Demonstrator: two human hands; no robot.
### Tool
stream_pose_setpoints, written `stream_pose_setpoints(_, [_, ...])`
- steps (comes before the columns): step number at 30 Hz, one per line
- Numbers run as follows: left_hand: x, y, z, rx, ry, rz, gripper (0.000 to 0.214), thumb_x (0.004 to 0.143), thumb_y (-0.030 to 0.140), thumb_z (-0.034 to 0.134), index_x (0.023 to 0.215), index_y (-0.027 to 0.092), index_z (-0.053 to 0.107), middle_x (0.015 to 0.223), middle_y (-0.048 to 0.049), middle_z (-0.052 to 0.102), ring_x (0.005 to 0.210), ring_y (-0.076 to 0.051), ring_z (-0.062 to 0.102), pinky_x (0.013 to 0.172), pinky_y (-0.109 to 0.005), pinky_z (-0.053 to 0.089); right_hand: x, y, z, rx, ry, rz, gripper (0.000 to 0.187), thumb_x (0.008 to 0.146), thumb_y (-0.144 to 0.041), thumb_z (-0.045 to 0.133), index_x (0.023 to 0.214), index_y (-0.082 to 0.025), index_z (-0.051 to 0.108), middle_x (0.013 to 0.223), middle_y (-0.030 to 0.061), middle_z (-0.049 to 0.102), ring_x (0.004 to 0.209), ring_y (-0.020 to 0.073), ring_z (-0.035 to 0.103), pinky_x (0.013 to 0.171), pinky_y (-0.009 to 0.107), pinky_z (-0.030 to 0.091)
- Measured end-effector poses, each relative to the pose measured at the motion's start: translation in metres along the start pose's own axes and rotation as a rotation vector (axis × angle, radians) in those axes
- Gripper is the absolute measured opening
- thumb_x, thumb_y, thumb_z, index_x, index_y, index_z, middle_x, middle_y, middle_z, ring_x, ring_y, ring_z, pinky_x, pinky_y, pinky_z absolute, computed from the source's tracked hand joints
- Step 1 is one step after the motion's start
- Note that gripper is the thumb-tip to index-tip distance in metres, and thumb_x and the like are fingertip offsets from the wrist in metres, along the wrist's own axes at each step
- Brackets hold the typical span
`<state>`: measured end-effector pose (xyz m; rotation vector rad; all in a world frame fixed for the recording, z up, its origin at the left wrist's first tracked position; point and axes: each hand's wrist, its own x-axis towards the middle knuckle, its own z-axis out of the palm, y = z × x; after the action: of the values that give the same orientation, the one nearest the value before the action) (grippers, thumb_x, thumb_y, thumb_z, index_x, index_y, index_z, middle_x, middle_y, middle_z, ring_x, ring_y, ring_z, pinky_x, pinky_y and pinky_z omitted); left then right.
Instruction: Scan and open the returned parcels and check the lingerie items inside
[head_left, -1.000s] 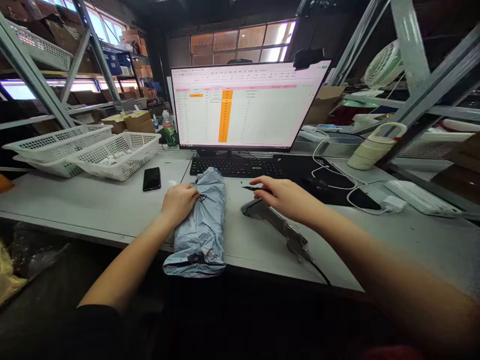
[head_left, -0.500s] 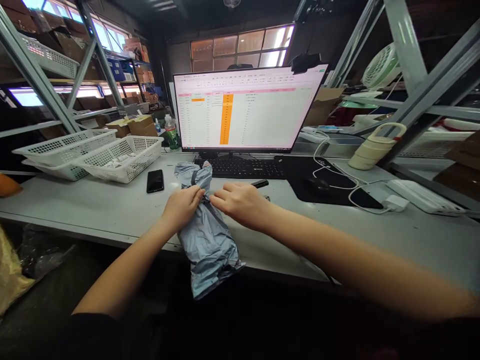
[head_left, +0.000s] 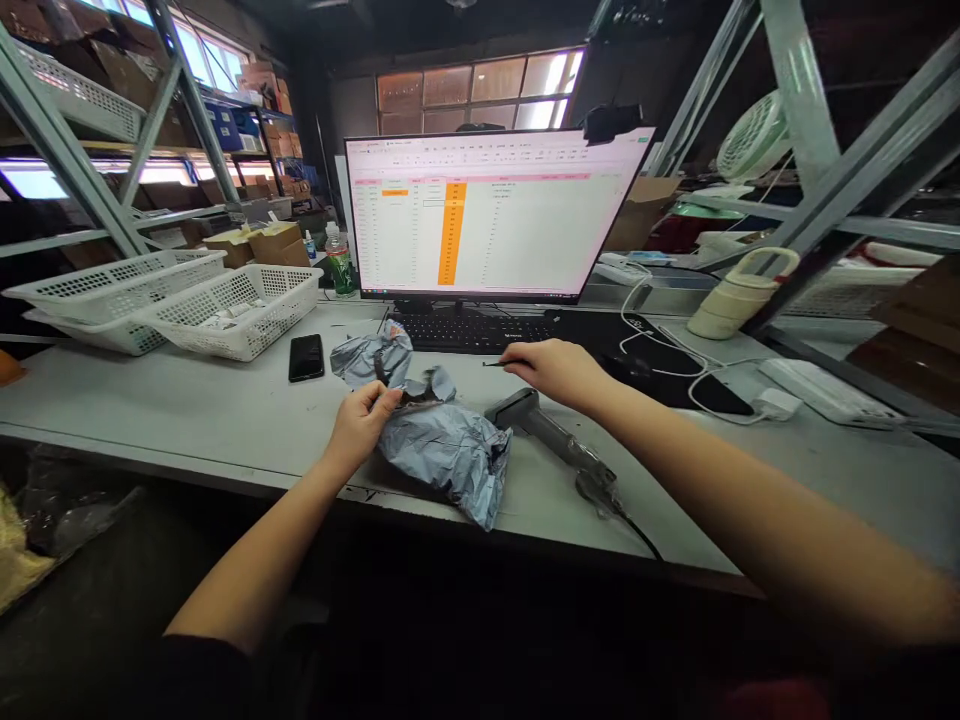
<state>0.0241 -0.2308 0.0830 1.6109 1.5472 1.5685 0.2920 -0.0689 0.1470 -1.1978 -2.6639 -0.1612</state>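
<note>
A crumpled grey plastic mailing bag (head_left: pixel 446 455) lies on the desk in front of me, torn across near its upper part, with ragged edges and a dark gap at the tear. My left hand (head_left: pixel 360 418) pinches it beside that tear. To the right of the bag, above the desk, my right hand (head_left: pixel 551 370) is closed around a thin black tool (head_left: pixel 495 364). Only its slim tip shows, pointing left, so its kind is unclear. Beneath this hand lies a grey barcode scanner (head_left: pixel 551 435), its head touching or very near the bag.
Behind the bag stand a black keyboard (head_left: pixel 472 328) and a monitor (head_left: pixel 525 230). A phone (head_left: pixel 306 358) and white plastic baskets (head_left: pixel 255 330) are at left. On the right are a mouse pad (head_left: pixel 697 385), cables, a white power bank (head_left: pixel 832 390) and a cream tumbler (head_left: pixel 731 300).
My right hand has moved away from the bag, right and slightly up, uncovering the scanner. The bag has a wide tear now, and its lower end has swung right onto the desk.
</note>
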Motion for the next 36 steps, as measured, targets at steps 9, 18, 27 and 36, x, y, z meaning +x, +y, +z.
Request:
stream_pose_setpoints(9, [-0.015, -0.007, -0.011, -0.055, 0.101, -0.026, 0.031, 0.080, 0.036, 0.061, 0.064, 0.021, 0.040, 0.062, 0.0052, 0.034, 0.060, -0.011, 0.033, 0.058, -0.024, 0.027, -0.036, 0.096, 0.040, 0.067, -0.170, 0.360, 0.027, 0.086, -0.026, 0.059, 0.102, -0.017, 0.078, 0.103, 0.0132, 0.077, 0.095, 0.0308, 0.072, 0.081, 0.040, 0.055])
stream_pose_setpoints(18, [-0.017, 0.009, 0.010, 0.040, 0.110, 0.053, 0.024, 0.082, 0.033, 0.057, 0.067, 0.022, 0.041, 0.062, 0.0055, 0.040, 0.059, -0.011, 0.037, 0.057, -0.023, 0.031, -0.030, -0.112, -0.008, 0.268, 0.097, -0.685, 0.047, 0.099, -0.047, 0.056, 0.136, -0.017, 0.058, 0.126, 0.0143, 0.070, 0.114, 0.0248, 0.066, 0.101, 0.041, 0.047])
stream_pose_setpoints(27, [-0.034, -0.043, -0.061, 0.429, 0.013, -0.024, 0.013, 0.074, 0.024, 0.051, 0.067, 0.022, 0.041, 0.061, 0.0055, 0.039, 0.059, -0.013, 0.040, 0.059, -0.025, 0.031, -0.063, -0.079, 0.031, -0.038, 0.242, -0.857, 0.044, 0.106, -0.036, 0.044, 0.067, -0.020, 0.055, 0.058, -0.0004, 0.059, 0.053, 0.0143, 0.049, 0.070, 0.032, 0.037])
stream_pose_setpoints(36, [-0.045, -0.048, -0.073, 0.918, 0.065, 0.344, 0.046, 0.077, 0.011, 0.059, 0.120, 0.024, 0.066, 0.122, -0.0116, 0.066, 0.112, -0.029, 0.059, 0.097, -0.042, 0.043, -0.078, -0.073, 0.038, 0.320, -0.220, -0.352, 0.037, 0.106, -0.039, 0.040, 0.108, -0.019, 0.071, 0.095, 0.0066, 0.076, 0.081, 0.0208, 0.069, 0.069, 0.031, 0.046])
